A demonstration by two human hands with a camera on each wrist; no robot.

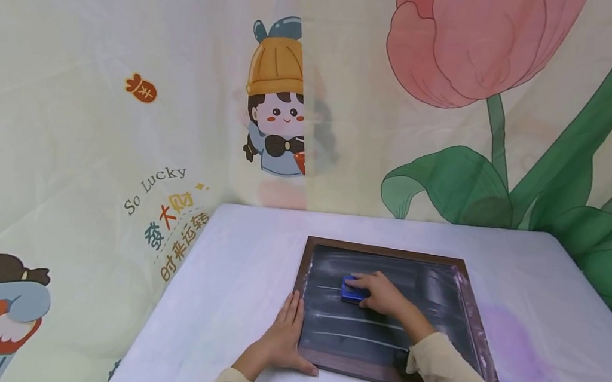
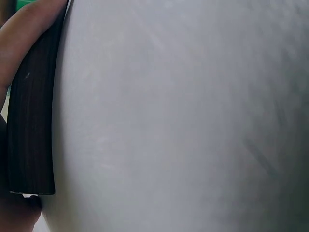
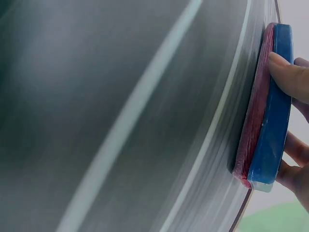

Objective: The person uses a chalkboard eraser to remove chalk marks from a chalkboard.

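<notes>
A: Printed backdrop (image 1: 354, 129) behind a white counter (image 1: 176, 331) bearing a framed chalkboard (image 1: 338, 327) with chalk lines (image 3: 133, 107). Blue eraser (image 3: 276, 123)?

B: On the board's upper left part, gripped in the fingers (image 1: 360, 281) of the right hand (image 1: 382, 294).

A: Left hand (image 1: 280, 338)?

B: Straight-fingered against the left side of the frame (image 2: 33, 125), thumb (image 1: 305, 366) at the near corner

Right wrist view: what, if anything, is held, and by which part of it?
The right hand holds the eraser by its blue back; the reddish pad faces the board.
</notes>
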